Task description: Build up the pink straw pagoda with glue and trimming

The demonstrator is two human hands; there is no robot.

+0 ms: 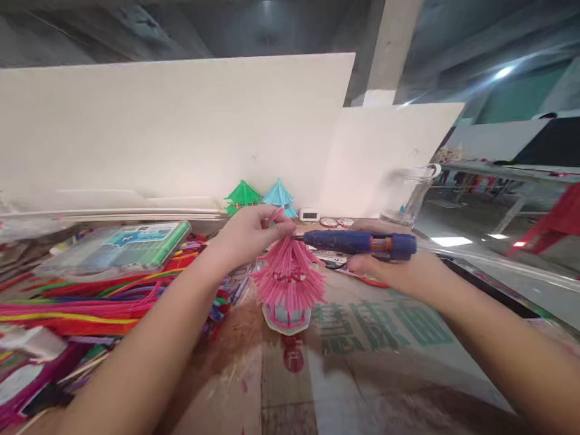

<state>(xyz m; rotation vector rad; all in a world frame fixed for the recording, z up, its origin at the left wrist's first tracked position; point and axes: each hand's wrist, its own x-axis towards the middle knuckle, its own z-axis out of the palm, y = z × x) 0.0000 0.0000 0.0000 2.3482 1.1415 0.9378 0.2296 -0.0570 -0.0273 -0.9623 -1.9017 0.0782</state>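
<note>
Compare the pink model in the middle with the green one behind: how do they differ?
The pink model stands nearer and looks larger; the green model stands further back, near the white board.
The left hand is at the pink model's peak; neither hand holds the green model.
Both have fringed, pointed roofs.

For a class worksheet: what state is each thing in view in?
Pink tower: upright
Glue gun: held sideways, nozzle at the pink tower
Left fingers: pinched at the pink tower's tip
Right fingers: around the glue gun
Green tower: upright
Blue tower: upright
Plastic box: flat, apparently shut
Jug: upright
Small display: digits unreadable
Pipe cleaners: loosely heaped
</note>
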